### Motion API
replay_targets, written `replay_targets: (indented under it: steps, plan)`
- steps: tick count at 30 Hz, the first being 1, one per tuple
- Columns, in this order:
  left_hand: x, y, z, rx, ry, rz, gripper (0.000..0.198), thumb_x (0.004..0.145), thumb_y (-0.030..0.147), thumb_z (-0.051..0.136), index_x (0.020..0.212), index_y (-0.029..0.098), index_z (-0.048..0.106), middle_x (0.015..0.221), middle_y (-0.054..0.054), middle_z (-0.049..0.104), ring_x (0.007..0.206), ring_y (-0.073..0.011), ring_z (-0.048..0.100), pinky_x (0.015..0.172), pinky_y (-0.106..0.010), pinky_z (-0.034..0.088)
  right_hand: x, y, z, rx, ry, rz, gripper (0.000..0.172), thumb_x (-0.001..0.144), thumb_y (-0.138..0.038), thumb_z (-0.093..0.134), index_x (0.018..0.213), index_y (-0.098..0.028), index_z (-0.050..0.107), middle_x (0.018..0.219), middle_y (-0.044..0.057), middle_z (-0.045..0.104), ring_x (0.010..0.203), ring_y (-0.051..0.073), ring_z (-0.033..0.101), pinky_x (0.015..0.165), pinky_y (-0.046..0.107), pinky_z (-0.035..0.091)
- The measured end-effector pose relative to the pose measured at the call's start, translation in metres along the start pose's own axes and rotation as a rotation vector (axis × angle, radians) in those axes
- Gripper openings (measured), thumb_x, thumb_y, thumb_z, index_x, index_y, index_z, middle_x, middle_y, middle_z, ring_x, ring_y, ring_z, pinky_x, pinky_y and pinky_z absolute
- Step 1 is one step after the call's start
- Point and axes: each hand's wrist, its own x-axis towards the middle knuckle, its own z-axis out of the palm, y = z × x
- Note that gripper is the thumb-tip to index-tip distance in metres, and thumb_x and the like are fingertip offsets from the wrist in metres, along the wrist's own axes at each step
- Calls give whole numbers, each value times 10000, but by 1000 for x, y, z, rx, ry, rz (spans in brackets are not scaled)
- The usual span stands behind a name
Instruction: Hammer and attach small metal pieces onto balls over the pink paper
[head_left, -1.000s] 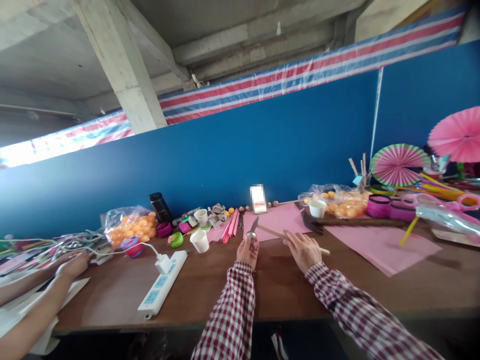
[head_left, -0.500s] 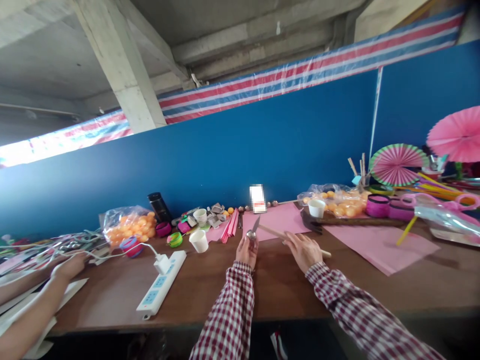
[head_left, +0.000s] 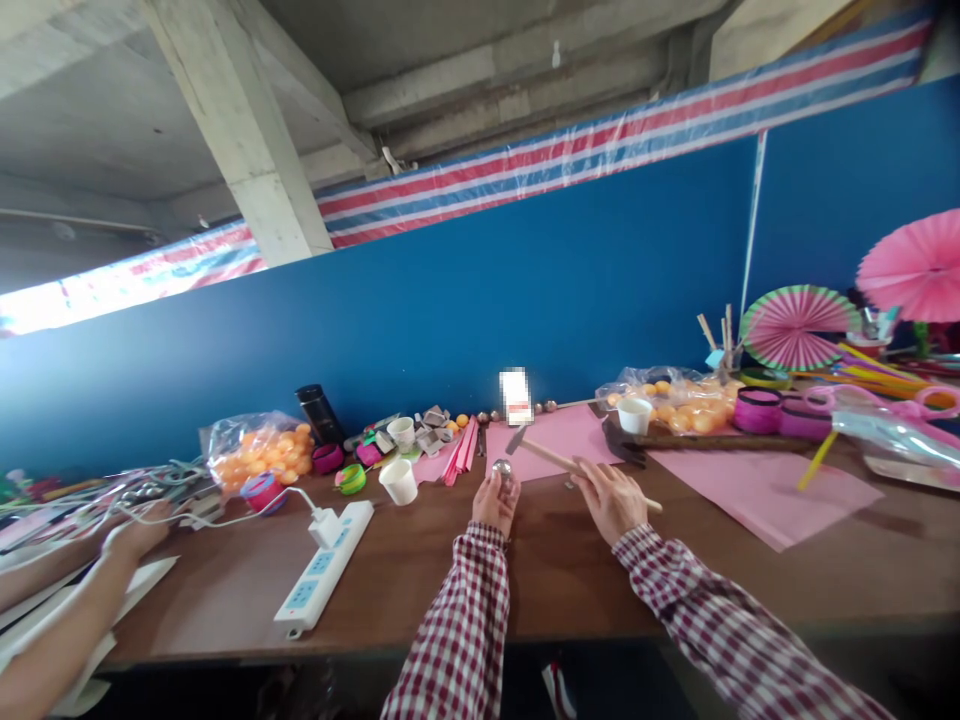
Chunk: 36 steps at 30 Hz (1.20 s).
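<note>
My left hand [head_left: 495, 503] is closed round a small silver metal ball [head_left: 501, 468], held just above the brown table [head_left: 465, 580]. In my right hand [head_left: 611, 497] is the wooden handle of a small hammer [head_left: 551, 458]. Its dark metal head hangs a little above and to the right of the ball, over a pink paper sheet [head_left: 559, 432]. Both sleeves are red-and-white check.
A white power strip [head_left: 322, 565] and a paper cup [head_left: 399, 482] lie left of my hands. Bags of orange balls [head_left: 259, 448] [head_left: 675, 400] sit near the blue wall. Pink paper [head_left: 757, 490] and paper fans [head_left: 795, 325] are on the right. Another person's arm [head_left: 75, 590] rests far left.
The hammer head has lifted slightly up and to the right, away from the silver ball. My left hand has stayed in place with the ball.
</note>
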Motion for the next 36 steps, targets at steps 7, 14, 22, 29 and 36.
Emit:
replay_targets:
  steps: [7,14,22,29,36]
  plan:
    - [-1,1,2,-3,7,-6,57,714,94,551,752,79,590,736,-97,629,652,-113,607,645,-226,517,0,0,1,-14,-8,-8,296,841,-370,349,1067,-263,506,805,27,588,759,141,498,650,250,270]
    - [2,-2,-3,0,-51,4,135,725,110,542,854,135,575,787,-69,633,698,-116,613,701,-273,507,0,-1,0,-26,-25,-19,278,835,-366,361,1048,-278,516,803,22,590,751,145,496,653,256,266]
    - [0,-1,-2,14,-33,-10,89,723,152,554,789,97,578,814,-115,636,726,-145,620,610,-215,515,0,-1,-1,-13,-30,-17,291,840,-372,344,1050,-261,512,816,34,593,749,152,499,636,255,270]
    - [-1,-1,1,6,21,18,54,729,122,541,739,94,586,760,-96,641,702,-130,621,655,-231,519,0,-1,-1,-7,14,1,311,844,-372,331,1052,-230,514,815,41,594,760,147,504,641,248,279]
    - [-4,2,5,-1,23,-29,119,738,182,539,766,77,587,754,-115,635,639,-121,614,579,-209,518,0,-5,-5,-8,-5,-26,301,846,-373,335,1050,-245,516,795,37,588,753,147,498,655,253,269]
